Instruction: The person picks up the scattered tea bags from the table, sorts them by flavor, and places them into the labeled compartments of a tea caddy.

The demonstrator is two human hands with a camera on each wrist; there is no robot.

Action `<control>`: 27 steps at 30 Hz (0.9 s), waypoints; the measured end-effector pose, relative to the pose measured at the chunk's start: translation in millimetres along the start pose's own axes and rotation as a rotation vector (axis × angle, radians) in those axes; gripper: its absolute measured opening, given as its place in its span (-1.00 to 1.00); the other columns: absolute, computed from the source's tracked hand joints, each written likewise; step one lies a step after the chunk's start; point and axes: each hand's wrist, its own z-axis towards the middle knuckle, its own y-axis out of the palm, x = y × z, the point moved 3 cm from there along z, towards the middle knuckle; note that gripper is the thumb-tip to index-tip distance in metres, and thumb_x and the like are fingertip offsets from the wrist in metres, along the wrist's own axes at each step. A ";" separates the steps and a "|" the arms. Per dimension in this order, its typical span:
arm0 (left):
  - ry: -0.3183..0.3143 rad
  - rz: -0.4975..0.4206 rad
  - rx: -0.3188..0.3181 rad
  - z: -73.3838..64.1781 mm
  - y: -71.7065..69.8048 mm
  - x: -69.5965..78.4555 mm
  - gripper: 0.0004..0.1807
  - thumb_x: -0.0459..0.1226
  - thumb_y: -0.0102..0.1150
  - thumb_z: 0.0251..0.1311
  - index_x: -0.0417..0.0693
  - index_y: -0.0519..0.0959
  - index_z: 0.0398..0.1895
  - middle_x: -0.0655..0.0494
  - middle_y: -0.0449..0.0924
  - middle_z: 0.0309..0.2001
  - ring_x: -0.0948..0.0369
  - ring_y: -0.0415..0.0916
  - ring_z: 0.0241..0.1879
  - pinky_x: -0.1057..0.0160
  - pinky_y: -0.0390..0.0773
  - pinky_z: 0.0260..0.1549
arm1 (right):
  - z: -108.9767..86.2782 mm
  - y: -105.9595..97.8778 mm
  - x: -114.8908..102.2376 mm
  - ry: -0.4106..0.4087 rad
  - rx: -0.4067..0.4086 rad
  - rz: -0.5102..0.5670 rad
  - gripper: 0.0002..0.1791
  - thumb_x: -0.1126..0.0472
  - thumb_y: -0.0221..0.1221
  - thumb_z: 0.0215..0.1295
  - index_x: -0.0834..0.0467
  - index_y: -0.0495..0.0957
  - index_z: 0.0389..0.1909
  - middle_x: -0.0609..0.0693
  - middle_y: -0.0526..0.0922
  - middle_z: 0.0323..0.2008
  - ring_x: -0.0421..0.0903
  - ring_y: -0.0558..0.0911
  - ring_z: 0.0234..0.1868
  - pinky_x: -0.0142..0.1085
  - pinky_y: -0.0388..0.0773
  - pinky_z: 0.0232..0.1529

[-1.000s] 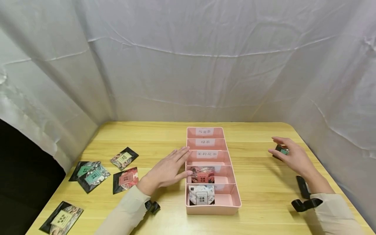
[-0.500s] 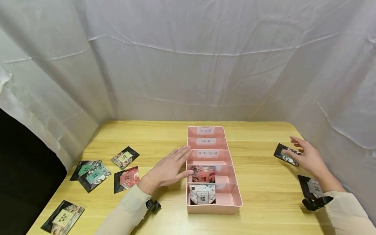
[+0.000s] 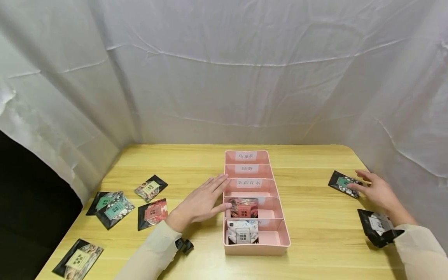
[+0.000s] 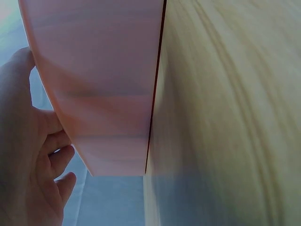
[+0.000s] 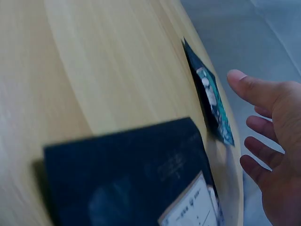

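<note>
Head view: my left hand (image 3: 199, 204) lies palm-down at left rim of pink tray (image 3: 257, 251), fingers extended; right hand (image 3: 379, 192) right of tray, fingers loosely parted near green-labelled sachet (image 3: 338, 181). I count five sachets (image 3: 151, 188) left of tray, two inside, two right.
Left wrist: fingers touching tray.
Right wrist: fingers apart from sachet.

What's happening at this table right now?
A person's left hand rests on the left edge of a pink divided tray, with a red packet and a white packet in its two nearest compartments. Their right hand hovers, fingers loose, by a green-labelled packet on the table, not gripping it. More packets lie to the left, and a grey-labelled packet to the right.
</note>
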 end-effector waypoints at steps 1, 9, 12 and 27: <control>0.000 0.001 -0.001 0.1 0.2 -0.1 -0.09 0.31 -0.49 0.41 -0.16 -0.09 0.56 -0.07 -0.13 0.55 0.04 -0.17 0.51 0.07 -0.10 0.45 | 0.4 -0.2 1.9 0.005 -0.005 0.003 -0.06 -0.13 0.17 0.36 0.43 0.02 0.45 0.52 0.20 0.31 0.57 0.25 0.19 0.41 0.24 0.04; -0.002 -0.001 0.005 0.1 -0.4 0.3 -0.09 0.31 -0.48 0.41 -0.16 -0.08 0.56 -0.07 -0.12 0.54 0.04 -0.15 0.51 0.07 -0.10 0.45 | 4.1 -4.7 11.8 0.021 -0.038 -0.045 -0.03 -0.17 0.20 0.32 0.44 0.05 0.43 0.56 0.23 0.27 0.59 0.23 0.18 0.45 0.15 0.05; -0.006 0.000 0.001 0.3 -0.7 0.7 -0.09 0.31 -0.49 0.40 -0.15 -0.09 0.56 -0.06 -0.12 0.55 0.07 -0.18 0.52 0.09 -0.12 0.45 | 4.8 -3.7 15.8 0.032 -0.066 -0.055 0.00 -0.20 0.20 0.30 0.45 0.05 0.43 0.59 0.21 0.26 0.60 0.21 0.18 0.46 0.13 0.06; -0.011 -0.001 -0.006 1.4 1.5 0.4 -0.08 0.32 -0.52 0.40 -0.15 -0.09 0.56 -0.08 -0.12 0.55 0.11 -0.26 0.52 0.07 -0.11 0.45 | 9.0 3.7 15.7 -0.023 -0.084 -0.137 -0.15 -0.16 0.25 0.27 0.47 0.32 0.25 0.62 0.28 0.18 0.61 0.28 0.10 0.45 0.21 0.01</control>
